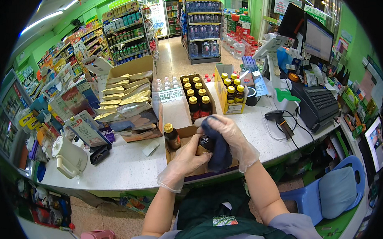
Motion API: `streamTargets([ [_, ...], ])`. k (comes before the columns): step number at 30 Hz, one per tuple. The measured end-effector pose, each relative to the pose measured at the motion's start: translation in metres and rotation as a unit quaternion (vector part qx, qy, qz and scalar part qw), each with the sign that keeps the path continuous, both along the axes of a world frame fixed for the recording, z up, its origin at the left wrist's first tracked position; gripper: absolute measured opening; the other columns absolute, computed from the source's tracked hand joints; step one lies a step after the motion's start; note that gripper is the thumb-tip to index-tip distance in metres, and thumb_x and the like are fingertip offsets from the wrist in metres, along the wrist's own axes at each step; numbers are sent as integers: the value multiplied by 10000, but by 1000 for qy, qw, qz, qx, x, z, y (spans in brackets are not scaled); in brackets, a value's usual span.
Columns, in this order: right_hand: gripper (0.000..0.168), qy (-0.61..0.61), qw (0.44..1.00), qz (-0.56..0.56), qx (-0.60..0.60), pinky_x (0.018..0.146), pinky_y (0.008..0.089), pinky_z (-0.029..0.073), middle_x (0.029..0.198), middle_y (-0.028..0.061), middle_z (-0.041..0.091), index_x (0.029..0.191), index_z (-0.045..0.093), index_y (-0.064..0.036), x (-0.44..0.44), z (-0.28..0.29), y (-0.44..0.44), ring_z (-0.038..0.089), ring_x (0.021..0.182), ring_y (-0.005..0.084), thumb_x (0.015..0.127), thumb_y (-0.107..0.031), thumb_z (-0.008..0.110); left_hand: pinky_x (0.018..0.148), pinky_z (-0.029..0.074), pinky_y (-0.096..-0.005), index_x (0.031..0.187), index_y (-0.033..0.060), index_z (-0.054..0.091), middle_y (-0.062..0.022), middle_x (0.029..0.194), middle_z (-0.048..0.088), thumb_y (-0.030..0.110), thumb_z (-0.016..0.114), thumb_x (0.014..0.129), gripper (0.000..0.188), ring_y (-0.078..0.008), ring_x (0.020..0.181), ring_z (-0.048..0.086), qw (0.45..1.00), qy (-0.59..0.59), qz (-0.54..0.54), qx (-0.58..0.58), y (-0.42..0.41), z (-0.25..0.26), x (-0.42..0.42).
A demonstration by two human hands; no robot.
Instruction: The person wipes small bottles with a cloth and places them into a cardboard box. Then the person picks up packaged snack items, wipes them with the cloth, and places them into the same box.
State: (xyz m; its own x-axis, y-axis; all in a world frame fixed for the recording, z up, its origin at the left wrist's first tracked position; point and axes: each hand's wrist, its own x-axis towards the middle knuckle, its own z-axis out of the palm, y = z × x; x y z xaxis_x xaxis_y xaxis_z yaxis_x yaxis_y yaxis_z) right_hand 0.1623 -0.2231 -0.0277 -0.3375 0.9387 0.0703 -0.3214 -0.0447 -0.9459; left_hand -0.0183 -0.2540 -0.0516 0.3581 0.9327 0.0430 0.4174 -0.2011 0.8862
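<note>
My left hand (pixel 188 157), in a clear plastic glove, grips a dark glass bottle (pixel 205 143) above an open cardboard box (pixel 179 132). In my gloved right hand (pixel 231 134) is a dark blue cloth (pixel 219 150), pressed against the bottle's right side and hanging down beside it. Part of the bottle is hidden by fingers and cloth. Another dark bottle with a gold cap (pixel 172 136) stands in the box's left corner. Directly behind, a second box (pixel 213 101) holds rows of gold-capped dark bottles.
A yellow carton (pixel 234 109) of small bottles stands behind right, near a barcode scanner (pixel 280 122) with cables. Left are a large carton of pouches (pixel 160 120), a white jug (pixel 73 156) and a black case (pixel 100 154). A blue chair (pixel 311 191) stands at the right.
</note>
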Motion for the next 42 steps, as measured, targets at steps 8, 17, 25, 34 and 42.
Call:
streamTargets([
  [8,467,-230,971,-51,30,930,277,497,1212,104,619,1386,532,-59,1,-27,9,595,1088,137,923,-66,599,792,482,-241,1353,49,440,-17,1078,581,59,708,885,540,-89,933,554,947,-313,25,-64,3,-10,6],
  [17,359,-359,883,-133,272,753,345,545,913,191,713,1173,662,-50,-2,44,32,712,841,266,844,-184,716,819,506,-278,1391,39,465,-42,1074,580,27,700,839,599,-135,963,578,976,-190,54,91,63,-4,25],
  [25,327,-463,816,-192,287,853,376,526,1017,211,709,1137,667,-55,-11,46,79,687,990,336,837,-169,728,1086,407,-307,1410,3,525,-108,1366,571,-150,483,760,669,-208,1277,527,956,-281,80,36,94,6,12],
  [34,310,-525,778,-198,283,817,469,522,985,251,678,1018,647,-18,-33,17,99,656,964,411,843,-264,716,1086,387,-313,1431,9,505,-113,1369,572,-172,381,680,782,-220,1296,517,953,-271,128,47,106,-17,11],
  [42,394,-550,779,-193,230,871,476,525,1000,267,686,1006,646,11,-43,-2,103,659,993,430,852,-345,713,1094,385,-348,1451,-10,458,-135,1407,528,-156,396,693,774,-269,1323,494,938,-307,159,26,98,-30,14],
])
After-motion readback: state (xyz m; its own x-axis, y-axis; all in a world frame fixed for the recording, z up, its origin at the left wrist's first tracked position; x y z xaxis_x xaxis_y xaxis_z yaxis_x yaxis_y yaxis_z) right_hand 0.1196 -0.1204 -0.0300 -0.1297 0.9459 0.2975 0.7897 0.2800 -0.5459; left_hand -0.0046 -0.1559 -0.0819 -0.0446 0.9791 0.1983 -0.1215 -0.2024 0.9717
